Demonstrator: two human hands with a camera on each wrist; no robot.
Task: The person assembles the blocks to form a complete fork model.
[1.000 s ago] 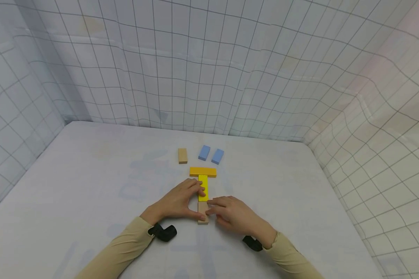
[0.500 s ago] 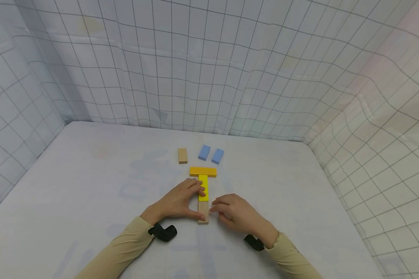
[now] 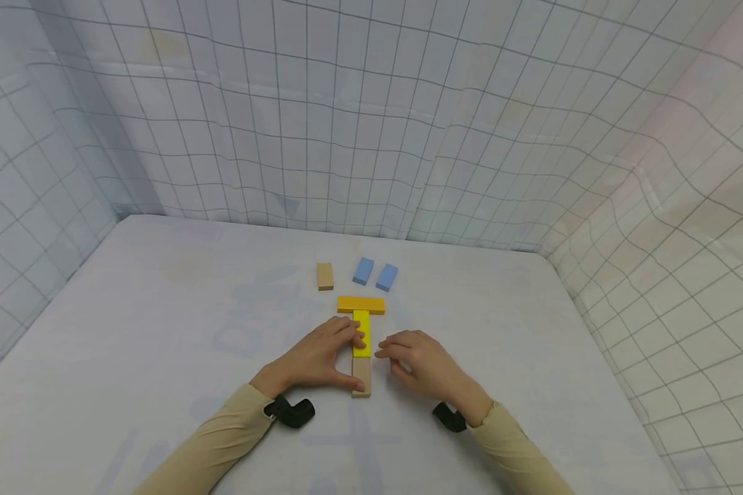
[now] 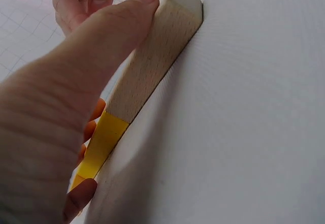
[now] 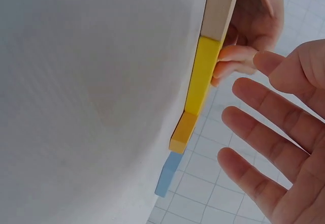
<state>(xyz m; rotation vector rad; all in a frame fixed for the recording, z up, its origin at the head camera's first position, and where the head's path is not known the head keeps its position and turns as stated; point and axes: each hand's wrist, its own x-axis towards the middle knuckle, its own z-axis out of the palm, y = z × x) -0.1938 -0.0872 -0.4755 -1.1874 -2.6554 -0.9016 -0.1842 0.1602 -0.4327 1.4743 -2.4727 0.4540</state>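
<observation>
In the head view, a yellow block (image 3: 362, 351) and a plain wooden block (image 3: 362, 371) lie end to end. An orange bar (image 3: 361, 304) sits crosswise at the far end, making a T shape. My left hand (image 3: 316, 354) spans the line from the left, fingers resting on the yellow block and thumb on the near end of the wooden one. To the right, my right hand (image 3: 424, 364) hovers beside the blocks, apart from them and holding nothing. The right wrist view shows its fingers (image 5: 264, 132) spread and relaxed.
Beyond the bar lie a loose wooden block (image 3: 325, 276) and two blue blocks, one on the left (image 3: 363, 271) and one on the right (image 3: 386, 277). A white cloth covers the table (image 3: 161, 309). Grid-patterned curtains (image 3: 371, 124) stand behind and at both sides.
My right hand has drawn away from the wooden block's right side, then shifted slightly forward alongside the yellow block. The left hand and the blocks look the same.
</observation>
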